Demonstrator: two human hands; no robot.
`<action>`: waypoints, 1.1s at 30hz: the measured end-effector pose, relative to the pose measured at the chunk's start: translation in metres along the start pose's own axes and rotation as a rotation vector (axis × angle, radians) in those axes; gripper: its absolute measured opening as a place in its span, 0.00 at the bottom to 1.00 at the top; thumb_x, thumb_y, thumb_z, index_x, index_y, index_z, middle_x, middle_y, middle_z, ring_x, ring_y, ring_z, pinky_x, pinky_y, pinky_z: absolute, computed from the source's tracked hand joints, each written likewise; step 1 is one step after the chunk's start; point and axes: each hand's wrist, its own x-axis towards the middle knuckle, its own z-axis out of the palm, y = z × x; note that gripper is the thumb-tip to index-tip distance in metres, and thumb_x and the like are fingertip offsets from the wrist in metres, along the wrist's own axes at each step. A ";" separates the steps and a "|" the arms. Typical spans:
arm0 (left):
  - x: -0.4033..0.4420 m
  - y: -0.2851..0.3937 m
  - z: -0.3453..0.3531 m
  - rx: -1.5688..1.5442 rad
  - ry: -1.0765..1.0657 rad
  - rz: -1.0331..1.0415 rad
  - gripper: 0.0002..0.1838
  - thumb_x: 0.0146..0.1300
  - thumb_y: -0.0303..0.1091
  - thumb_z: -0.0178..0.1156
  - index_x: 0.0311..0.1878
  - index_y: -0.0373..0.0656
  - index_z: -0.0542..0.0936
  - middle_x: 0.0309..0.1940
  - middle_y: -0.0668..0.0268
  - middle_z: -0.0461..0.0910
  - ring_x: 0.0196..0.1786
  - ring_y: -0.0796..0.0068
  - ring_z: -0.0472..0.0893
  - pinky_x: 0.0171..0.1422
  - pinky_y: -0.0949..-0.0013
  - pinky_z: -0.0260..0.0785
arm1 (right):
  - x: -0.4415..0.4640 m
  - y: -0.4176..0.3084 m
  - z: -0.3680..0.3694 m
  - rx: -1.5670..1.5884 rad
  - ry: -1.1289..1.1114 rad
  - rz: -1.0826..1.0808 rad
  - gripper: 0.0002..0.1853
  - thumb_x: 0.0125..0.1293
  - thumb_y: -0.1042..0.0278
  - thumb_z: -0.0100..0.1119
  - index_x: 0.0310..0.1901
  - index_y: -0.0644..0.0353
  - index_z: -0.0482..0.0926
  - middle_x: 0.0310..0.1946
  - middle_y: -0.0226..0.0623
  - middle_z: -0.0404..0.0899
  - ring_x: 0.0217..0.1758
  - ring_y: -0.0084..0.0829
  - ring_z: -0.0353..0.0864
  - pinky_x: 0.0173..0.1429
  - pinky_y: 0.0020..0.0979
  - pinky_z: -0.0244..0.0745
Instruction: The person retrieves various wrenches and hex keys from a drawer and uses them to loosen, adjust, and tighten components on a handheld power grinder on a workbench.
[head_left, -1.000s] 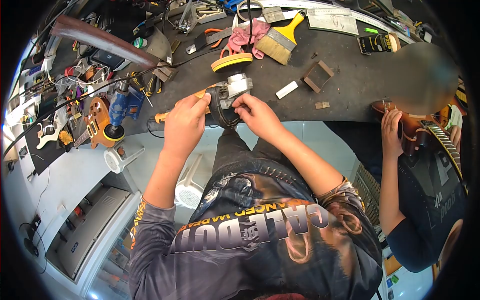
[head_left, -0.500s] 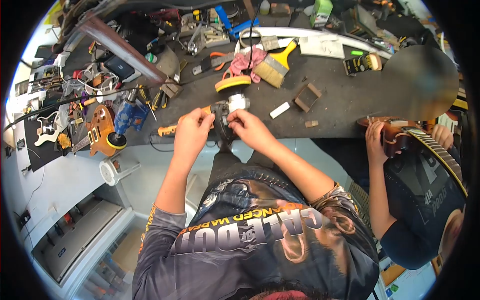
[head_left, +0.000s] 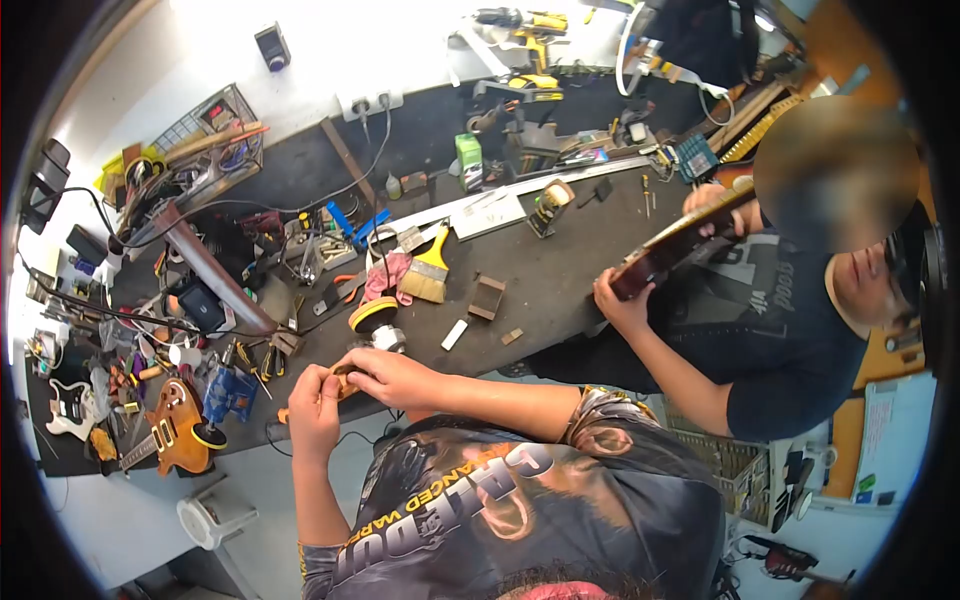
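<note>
My left hand (head_left: 314, 408) has its fingers curled closed over the bench's front edge. My right hand (head_left: 392, 377) bends closed toward it, their fingertips nearly meeting. Both are over the body of a polisher; its yellow pad (head_left: 374, 311) and silver metal head (head_left: 387, 341) show just beyond my right hand. A bit of orange shows between my hands, and whether they grip the polisher or something small is hidden. A white block (head_left: 454, 334) and a brown open box-like piece (head_left: 487, 297) lie to the right. Behind the pad are a wide brush (head_left: 429, 270) and a pink cloth (head_left: 388, 277).
At right a co-worker (head_left: 790, 330) holds a guitar (head_left: 665, 250) with both hands. An orange-brown guitar (head_left: 178, 425) and a blue drill (head_left: 228, 392) with a pad lie at left. Cables cross the cluttered bench (head_left: 565, 270). A white stool (head_left: 215, 515) stands below.
My view has swung up and to the right, bringing the wall and more of the bench in. My hands have come closer together over the polisher. The co-worker's guitar is now raised and tilted.
</note>
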 end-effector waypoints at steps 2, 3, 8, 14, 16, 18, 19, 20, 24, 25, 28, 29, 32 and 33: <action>-0.016 0.004 0.011 -0.167 0.018 -0.033 0.11 0.85 0.30 0.61 0.41 0.35 0.79 0.34 0.64 0.79 0.35 0.73 0.78 0.44 0.66 0.72 | -0.014 -0.018 -0.003 0.055 -0.067 0.133 0.13 0.86 0.63 0.59 0.62 0.62 0.79 0.47 0.49 0.87 0.51 0.48 0.89 0.58 0.45 0.82; -0.025 0.006 0.018 -0.251 0.018 -0.048 0.11 0.86 0.30 0.60 0.42 0.35 0.80 0.34 0.65 0.80 0.36 0.75 0.79 0.44 0.67 0.73 | -0.027 -0.019 0.000 0.046 -0.007 0.111 0.13 0.87 0.62 0.59 0.61 0.62 0.79 0.47 0.50 0.87 0.51 0.49 0.90 0.58 0.45 0.82; -0.080 0.002 0.059 -0.219 -0.226 -0.043 0.15 0.85 0.34 0.65 0.66 0.37 0.80 0.46 0.65 0.86 0.46 0.73 0.85 0.53 0.67 0.79 | -0.138 -0.011 0.016 0.030 0.225 0.253 0.15 0.89 0.57 0.56 0.60 0.62 0.77 0.47 0.50 0.89 0.53 0.49 0.91 0.59 0.46 0.82; -0.170 -0.001 0.124 0.090 -0.832 0.135 0.22 0.75 0.32 0.71 0.69 0.40 0.81 0.55 0.52 0.89 0.54 0.54 0.91 0.61 0.55 0.82 | -0.363 0.041 0.047 0.214 0.670 0.714 0.18 0.88 0.56 0.57 0.63 0.64 0.78 0.44 0.37 0.86 0.49 0.31 0.88 0.52 0.37 0.83; -0.196 0.011 0.145 0.204 -1.035 0.222 0.21 0.75 0.34 0.72 0.67 0.39 0.84 0.56 0.51 0.90 0.55 0.51 0.91 0.61 0.54 0.83 | -0.455 0.041 0.055 0.393 0.853 0.892 0.19 0.83 0.57 0.62 0.62 0.64 0.80 0.42 0.36 0.86 0.46 0.29 0.87 0.47 0.38 0.83; -0.218 0.020 0.171 0.177 -1.086 0.246 0.21 0.75 0.35 0.72 0.67 0.39 0.84 0.55 0.51 0.90 0.54 0.51 0.91 0.61 0.55 0.83 | -0.546 0.035 0.065 0.345 1.061 1.041 0.19 0.79 0.59 0.66 0.61 0.64 0.83 0.42 0.35 0.86 0.46 0.30 0.87 0.46 0.38 0.83; -0.226 0.028 0.182 0.168 -1.107 0.259 0.21 0.75 0.36 0.72 0.66 0.39 0.84 0.55 0.51 0.90 0.54 0.51 0.91 0.61 0.55 0.83 | -0.592 0.042 0.074 0.264 1.203 1.109 0.18 0.76 0.61 0.66 0.59 0.63 0.85 0.42 0.35 0.87 0.46 0.31 0.88 0.46 0.39 0.82; -0.234 0.052 0.189 0.125 -1.109 0.254 0.20 0.76 0.36 0.70 0.66 0.38 0.84 0.54 0.51 0.91 0.53 0.51 0.91 0.61 0.56 0.82 | -0.642 0.053 0.078 0.167 1.305 1.110 0.16 0.76 0.62 0.66 0.57 0.62 0.86 0.43 0.35 0.88 0.47 0.32 0.88 0.47 0.39 0.82; -0.257 0.111 0.228 0.275 -1.201 0.334 0.22 0.76 0.39 0.70 0.68 0.39 0.84 0.55 0.50 0.91 0.55 0.50 0.91 0.64 0.54 0.82 | -0.829 0.064 0.069 -0.087 1.790 1.086 0.08 0.74 0.66 0.67 0.48 0.58 0.90 0.44 0.39 0.92 0.48 0.35 0.88 0.55 0.39 0.82; -0.261 0.122 0.241 0.364 -1.237 0.379 0.23 0.76 0.40 0.70 0.68 0.39 0.84 0.56 0.49 0.91 0.56 0.49 0.91 0.64 0.53 0.82 | -0.862 0.044 0.057 -0.167 1.894 1.080 0.06 0.74 0.68 0.66 0.45 0.59 0.89 0.41 0.39 0.92 0.48 0.34 0.88 0.55 0.39 0.83; -0.277 0.138 0.297 0.535 -1.347 0.445 0.24 0.75 0.42 0.71 0.69 0.41 0.85 0.58 0.48 0.91 0.59 0.46 0.91 0.67 0.50 0.82 | -0.995 0.023 0.009 -0.597 1.991 1.078 0.06 0.77 0.69 0.65 0.43 0.61 0.87 0.37 0.46 0.91 0.43 0.41 0.90 0.53 0.41 0.84; -0.284 0.141 0.320 0.576 -1.381 0.453 0.25 0.75 0.42 0.71 0.69 0.41 0.85 0.59 0.48 0.90 0.60 0.45 0.90 0.67 0.49 0.82 | -1.031 0.002 -0.012 -0.721 1.979 1.137 0.06 0.76 0.67 0.69 0.43 0.60 0.87 0.37 0.50 0.91 0.43 0.49 0.91 0.51 0.44 0.85; -0.315 0.167 0.401 0.586 -1.411 0.475 0.25 0.74 0.40 0.72 0.69 0.42 0.83 0.60 0.47 0.89 0.63 0.41 0.88 0.67 0.46 0.81 | -1.118 -0.046 -0.076 -1.115 1.872 1.352 0.05 0.71 0.67 0.73 0.44 0.57 0.88 0.42 0.47 0.89 0.50 0.54 0.88 0.56 0.50 0.83; -0.330 0.177 0.430 0.581 -1.425 0.461 0.25 0.73 0.39 0.72 0.70 0.43 0.82 0.60 0.47 0.89 0.63 0.41 0.88 0.67 0.46 0.81 | -1.140 -0.059 -0.095 -1.270 1.833 1.392 0.06 0.68 0.67 0.75 0.44 0.56 0.89 0.44 0.46 0.88 0.53 0.55 0.86 0.57 0.52 0.82</action>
